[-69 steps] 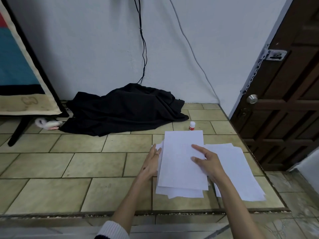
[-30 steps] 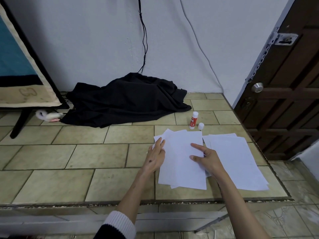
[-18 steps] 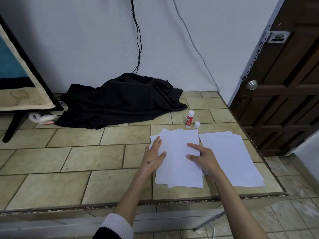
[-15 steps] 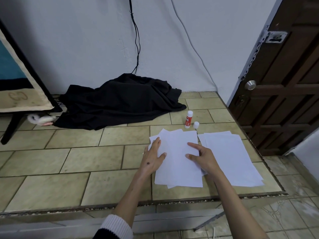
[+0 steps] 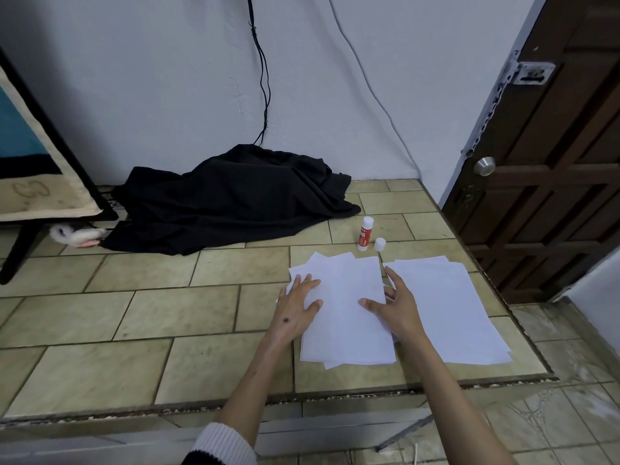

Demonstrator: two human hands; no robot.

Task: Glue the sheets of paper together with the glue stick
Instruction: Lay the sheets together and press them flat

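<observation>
On the left stack (image 5: 349, 317), both hands flat, right hand (image 5: 397, 308) fingers now spread wider, holding nothing.

Matt white paper sheets (image 5: 349, 310); glazed tile floor (image 5: 167, 313); black cloth (image 5: 231, 199); wooden door (image 5: 553, 182).

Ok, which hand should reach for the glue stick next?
Right hand. It lies nearer the glue stick, which stands past the paper's far right corner, while the left hand lies flat on the stack of paper and can steady it.
</observation>
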